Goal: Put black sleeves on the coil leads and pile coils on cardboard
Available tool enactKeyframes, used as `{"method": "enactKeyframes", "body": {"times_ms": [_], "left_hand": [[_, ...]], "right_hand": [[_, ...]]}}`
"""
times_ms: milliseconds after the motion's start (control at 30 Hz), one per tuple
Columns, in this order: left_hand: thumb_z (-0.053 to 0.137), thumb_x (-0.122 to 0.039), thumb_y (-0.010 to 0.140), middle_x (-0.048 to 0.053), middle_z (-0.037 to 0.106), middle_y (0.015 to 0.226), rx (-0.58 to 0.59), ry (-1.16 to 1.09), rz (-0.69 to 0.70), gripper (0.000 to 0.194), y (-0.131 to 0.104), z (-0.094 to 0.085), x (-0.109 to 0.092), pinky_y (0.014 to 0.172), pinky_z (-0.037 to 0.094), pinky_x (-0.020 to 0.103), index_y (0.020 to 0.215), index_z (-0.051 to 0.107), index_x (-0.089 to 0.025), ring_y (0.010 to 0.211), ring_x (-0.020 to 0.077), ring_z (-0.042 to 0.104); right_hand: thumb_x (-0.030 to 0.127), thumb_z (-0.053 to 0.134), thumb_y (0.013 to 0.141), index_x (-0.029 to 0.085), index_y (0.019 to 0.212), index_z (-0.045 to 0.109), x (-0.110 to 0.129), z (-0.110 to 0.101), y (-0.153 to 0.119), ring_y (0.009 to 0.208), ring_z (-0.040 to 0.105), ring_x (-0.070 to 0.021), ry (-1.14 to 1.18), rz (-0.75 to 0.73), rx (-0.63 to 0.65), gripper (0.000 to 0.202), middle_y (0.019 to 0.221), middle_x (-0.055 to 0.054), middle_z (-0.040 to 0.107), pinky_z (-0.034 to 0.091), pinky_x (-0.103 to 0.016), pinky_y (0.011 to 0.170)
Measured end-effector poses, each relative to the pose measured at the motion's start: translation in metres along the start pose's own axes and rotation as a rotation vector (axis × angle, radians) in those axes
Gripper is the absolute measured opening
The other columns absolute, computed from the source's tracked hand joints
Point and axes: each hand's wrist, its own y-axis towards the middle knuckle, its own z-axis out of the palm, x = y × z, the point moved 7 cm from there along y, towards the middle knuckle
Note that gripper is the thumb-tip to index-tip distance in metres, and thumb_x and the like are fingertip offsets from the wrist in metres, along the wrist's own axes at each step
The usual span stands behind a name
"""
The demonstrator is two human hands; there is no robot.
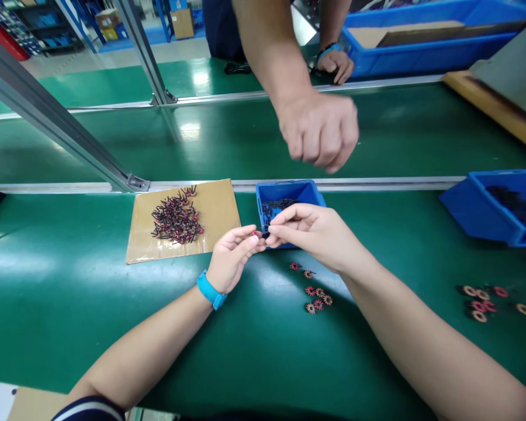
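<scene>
My left hand (232,254), with a blue band at the wrist, pinches a small red coil ring (256,233) between thumb and fingertips. Close against it, my right hand (304,231) is pinched on a thin dark piece at the ring's edge, perhaps a lead or a sleeve; it is too small to tell. Both hands are over the front of a small blue bin (289,190) holding short black pieces (277,206). Several red and copper coil rings (318,292) lie on the green table just below my right hand.
A heap of coils with black leads (177,217) lies on a cardboard sheet (221,204) at left. At right are more rings (480,305) and a tilted blue bin (491,216). A co-worker's fist (319,128) hangs above the far bench, beyond a metal rail (377,182).
</scene>
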Motion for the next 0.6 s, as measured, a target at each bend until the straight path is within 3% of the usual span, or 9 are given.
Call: {"method": "enactKeyframes", "body": {"times_ms": [600], "left_hand": [[0.078,-0.025,0.062,0.001,0.072,0.077,-0.009,-0.005,-0.029,0.026,0.0005,-0.0005,0.0014,0.073,0.052,0.027,0.086,0.07,-0.018,0.069,0.0111,0.066]], "right_hand": [[0.02,0.07,0.063,0.016,0.072,0.062,0.0038,-0.0007,-0.0025,0.064,0.068,-0.0151,-0.135,-0.055,-0.025,0.013,0.064,-0.002,0.068,0.057,-0.031,0.066]]}}
